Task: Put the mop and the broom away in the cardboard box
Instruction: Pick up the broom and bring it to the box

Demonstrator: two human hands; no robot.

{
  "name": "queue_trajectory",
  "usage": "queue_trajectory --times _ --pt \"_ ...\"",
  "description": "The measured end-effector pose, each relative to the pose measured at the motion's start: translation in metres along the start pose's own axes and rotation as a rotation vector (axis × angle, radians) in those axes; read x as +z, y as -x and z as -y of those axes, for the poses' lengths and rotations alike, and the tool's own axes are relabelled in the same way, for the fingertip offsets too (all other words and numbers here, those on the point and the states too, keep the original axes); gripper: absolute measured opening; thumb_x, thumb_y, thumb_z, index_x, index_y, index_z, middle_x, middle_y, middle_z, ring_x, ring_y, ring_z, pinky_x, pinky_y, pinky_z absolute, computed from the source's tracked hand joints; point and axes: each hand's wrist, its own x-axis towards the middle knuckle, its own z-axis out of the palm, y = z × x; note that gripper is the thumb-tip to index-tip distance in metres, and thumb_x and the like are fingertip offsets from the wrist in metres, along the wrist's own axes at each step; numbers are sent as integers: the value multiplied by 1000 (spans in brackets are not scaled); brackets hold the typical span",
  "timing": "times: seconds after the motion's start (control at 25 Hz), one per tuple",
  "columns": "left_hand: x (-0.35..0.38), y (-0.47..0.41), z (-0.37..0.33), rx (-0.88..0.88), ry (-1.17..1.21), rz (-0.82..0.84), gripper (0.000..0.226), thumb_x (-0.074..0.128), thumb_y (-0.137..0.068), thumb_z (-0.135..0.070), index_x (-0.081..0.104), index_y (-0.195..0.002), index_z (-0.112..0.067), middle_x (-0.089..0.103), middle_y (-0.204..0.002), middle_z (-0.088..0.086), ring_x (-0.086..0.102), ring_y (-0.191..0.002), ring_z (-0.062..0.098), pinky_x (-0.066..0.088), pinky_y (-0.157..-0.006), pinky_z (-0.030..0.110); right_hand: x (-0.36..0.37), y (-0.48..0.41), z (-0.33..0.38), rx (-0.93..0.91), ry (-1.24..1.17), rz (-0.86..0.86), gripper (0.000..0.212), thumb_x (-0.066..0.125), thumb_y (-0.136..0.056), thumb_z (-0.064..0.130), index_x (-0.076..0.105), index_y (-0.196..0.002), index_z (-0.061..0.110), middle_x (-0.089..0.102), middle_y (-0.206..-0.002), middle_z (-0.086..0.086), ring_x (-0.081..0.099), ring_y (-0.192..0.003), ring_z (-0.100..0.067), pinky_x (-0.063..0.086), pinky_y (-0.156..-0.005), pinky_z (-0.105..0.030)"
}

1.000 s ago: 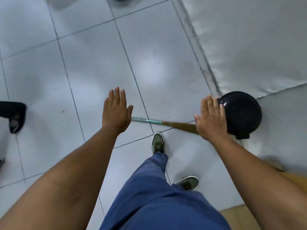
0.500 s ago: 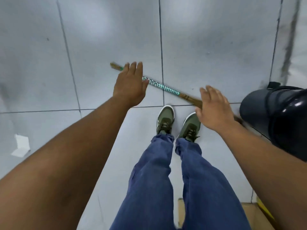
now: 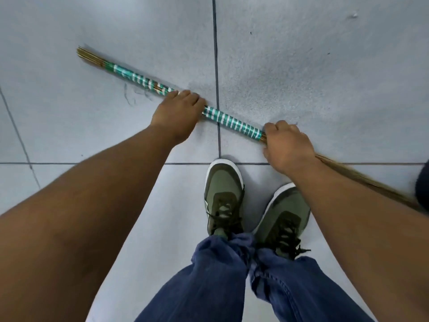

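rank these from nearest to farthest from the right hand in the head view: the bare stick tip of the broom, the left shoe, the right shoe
Measured from the right hand:
1. Left shoe, just below and to its left. The right shoe, straight below the hand, is too close to call against it.
2. Bare stick tip of the broom, far off at upper left.

I see an indoor room, type unclear: large pale grey square floor tiles (image 3: 301, 66) with dark grout lines, lightly scuffed.

One head view looks steeply down from above; close over the floor (image 3: 301, 54); shoes (image 3: 224, 196) near, broom (image 3: 229, 122) farther.
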Motion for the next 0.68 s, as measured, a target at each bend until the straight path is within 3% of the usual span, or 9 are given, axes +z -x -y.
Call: queue_trajectory --times 0.08,0.2,0.48,0.68 --pt "11 -4 1 1 -7 -82 31 46 -90 -2 52 -120 3 56 -110 26 51 -99 44 41 -87 51 12 -5 -1 -22 -8 3 35 57 -87 9 46 -120 4 52 -111 -19 53 -95 -35 47 -71 -43" --pt "9 2 0 11 -8 -71 22 45 -89 0 56 -108 4 55 -100 26 52 -88 42 43 -76 48 11 0 -1 -9 -130 12 32 56 -86 9 47 -116 3 49 -110 -21 54 -88 -36 47 -67 -40" --pt "-87 55 3 -31 16 -152 9 47 -88 -13 51 -95 -8 59 -91 17 51 -80 36 39 -79 46 -66 59 13 39 -196 -72 24 55 -85 28 45 -100 11 55 -90 -13 48 -67 -27 41 -58 -36" --pt "-214 132 21 -33 -47 -186 23 53 -86 -30 57 -88 -7 62 -84 17 56 -77 40 41 -76 47 -160 142 57 59 -242 -177 29 59 -88 39 53 -97 13 53 -77 -4 45 -62 -24 35 -54 -32"
